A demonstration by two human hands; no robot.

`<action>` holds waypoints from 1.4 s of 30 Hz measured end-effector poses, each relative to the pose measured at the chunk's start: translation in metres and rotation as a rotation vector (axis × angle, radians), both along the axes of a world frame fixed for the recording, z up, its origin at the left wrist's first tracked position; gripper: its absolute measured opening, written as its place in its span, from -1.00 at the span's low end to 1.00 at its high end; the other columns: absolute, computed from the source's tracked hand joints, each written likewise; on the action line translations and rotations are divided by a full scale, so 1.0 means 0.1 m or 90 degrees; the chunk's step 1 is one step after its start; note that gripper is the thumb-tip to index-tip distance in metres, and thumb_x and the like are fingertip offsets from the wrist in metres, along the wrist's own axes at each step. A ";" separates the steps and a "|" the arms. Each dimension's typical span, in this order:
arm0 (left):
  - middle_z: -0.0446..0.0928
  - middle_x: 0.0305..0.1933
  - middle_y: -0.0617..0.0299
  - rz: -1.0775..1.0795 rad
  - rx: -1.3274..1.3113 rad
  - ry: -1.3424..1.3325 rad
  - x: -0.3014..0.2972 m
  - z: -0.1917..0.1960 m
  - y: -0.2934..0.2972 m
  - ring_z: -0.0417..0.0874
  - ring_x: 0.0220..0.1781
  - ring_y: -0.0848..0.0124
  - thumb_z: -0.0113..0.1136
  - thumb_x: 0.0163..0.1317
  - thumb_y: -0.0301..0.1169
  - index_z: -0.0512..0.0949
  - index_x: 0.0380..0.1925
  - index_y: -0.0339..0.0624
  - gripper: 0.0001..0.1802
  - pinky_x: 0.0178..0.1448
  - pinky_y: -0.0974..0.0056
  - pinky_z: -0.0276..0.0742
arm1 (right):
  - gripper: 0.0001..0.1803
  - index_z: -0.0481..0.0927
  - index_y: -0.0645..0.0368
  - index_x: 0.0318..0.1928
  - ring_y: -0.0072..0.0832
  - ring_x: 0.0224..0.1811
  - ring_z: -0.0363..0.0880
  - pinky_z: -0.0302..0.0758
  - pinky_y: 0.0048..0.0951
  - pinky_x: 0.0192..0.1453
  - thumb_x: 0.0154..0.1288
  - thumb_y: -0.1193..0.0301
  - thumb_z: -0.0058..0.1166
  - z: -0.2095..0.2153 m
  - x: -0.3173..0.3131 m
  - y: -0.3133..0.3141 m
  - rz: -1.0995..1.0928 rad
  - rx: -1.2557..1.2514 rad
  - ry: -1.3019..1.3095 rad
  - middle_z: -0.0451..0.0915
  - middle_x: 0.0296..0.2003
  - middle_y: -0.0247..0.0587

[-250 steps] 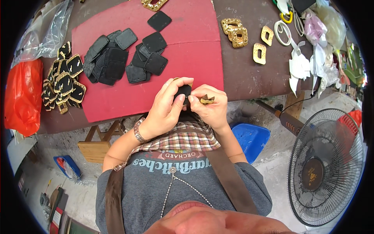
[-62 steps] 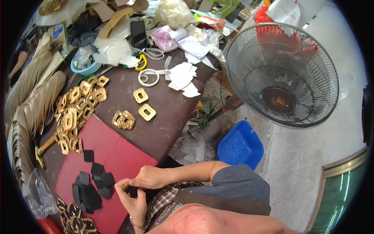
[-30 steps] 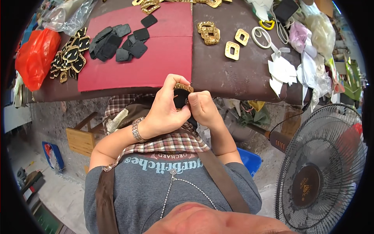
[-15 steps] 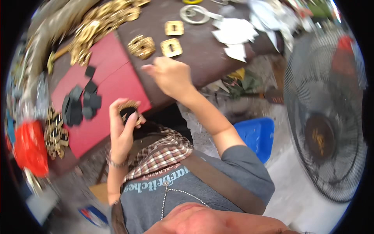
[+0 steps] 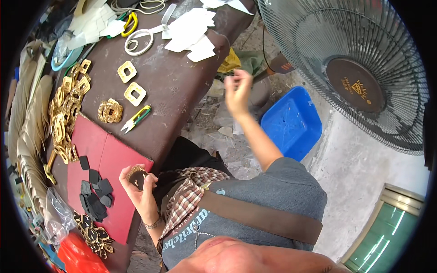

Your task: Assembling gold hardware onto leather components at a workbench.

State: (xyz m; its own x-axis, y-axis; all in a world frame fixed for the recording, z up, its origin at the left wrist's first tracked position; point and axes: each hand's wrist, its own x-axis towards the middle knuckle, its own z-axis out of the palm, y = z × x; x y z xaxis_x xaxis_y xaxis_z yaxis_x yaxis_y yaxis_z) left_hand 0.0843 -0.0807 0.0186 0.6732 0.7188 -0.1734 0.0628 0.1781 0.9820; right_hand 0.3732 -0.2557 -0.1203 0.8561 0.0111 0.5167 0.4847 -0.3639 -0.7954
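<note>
My left hand [image 5: 139,189] grips a small round gold buckle with a black insert [image 5: 136,176] just above the near edge of the red mat [image 5: 116,157]. My right hand [image 5: 236,88] is lifted off to the right of the brown table [image 5: 182,91], blurred, fingers loosely apart, and I see nothing in it. A yellow-green thread snipper [image 5: 135,119] lies on the table beside the mat. Several black leather pieces [image 5: 95,195] lie on the mat.
Two square gold buckles [image 5: 131,83] and an ornate gold one [image 5: 110,111] lie on the table, with a gold buckle pile [image 5: 63,113] at the left. White-handled scissors [image 5: 136,41] and white scraps [image 5: 191,32] sit farther off. A floor fan [image 5: 346,68] and blue tub [image 5: 291,123] stand right.
My hands have parted. The right hand reached to the table and has pulled back to the right. The left hand keeps the buckle. My view has swung right.
</note>
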 end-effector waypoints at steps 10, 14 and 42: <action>0.47 -0.11 0.12 -0.104 0.017 0.005 0.00 -0.04 -0.08 0.52 -0.36 0.50 0.09 0.22 -0.65 0.20 0.11 -0.19 -0.52 -0.30 0.48 0.41 | 0.06 0.19 0.50 0.20 -0.02 0.21 0.31 0.27 -0.20 0.28 -0.11 0.00 0.43 -0.98 1.70 -2.50 -0.303 -0.315 0.238 0.32 0.15 0.27; 0.51 -0.19 0.15 -0.114 -0.012 0.011 -0.04 -0.18 -0.11 0.55 -0.36 0.49 0.12 0.19 -0.67 0.28 0.00 -0.23 -0.60 -0.33 0.46 0.46 | -0.27 0.51 0.33 0.02 -0.16 0.05 0.51 0.38 -0.21 0.20 -0.07 0.07 0.42 -0.60 1.66 -2.43 -0.195 -0.360 0.294 0.58 -0.03 -0.03; 0.49 -0.54 0.35 0.422 0.453 0.287 -1.31 -0.09 0.74 0.43 -0.60 0.67 0.18 0.24 -0.42 0.44 -0.34 -0.21 -0.87 -0.55 0.49 0.35 | -0.35 0.30 0.43 0.13 -0.03 -0.05 0.54 0.51 -0.17 -0.01 0.18 0.26 0.23 -1.44 2.15 -2.12 -0.065 -0.353 0.048 0.50 -0.07 0.18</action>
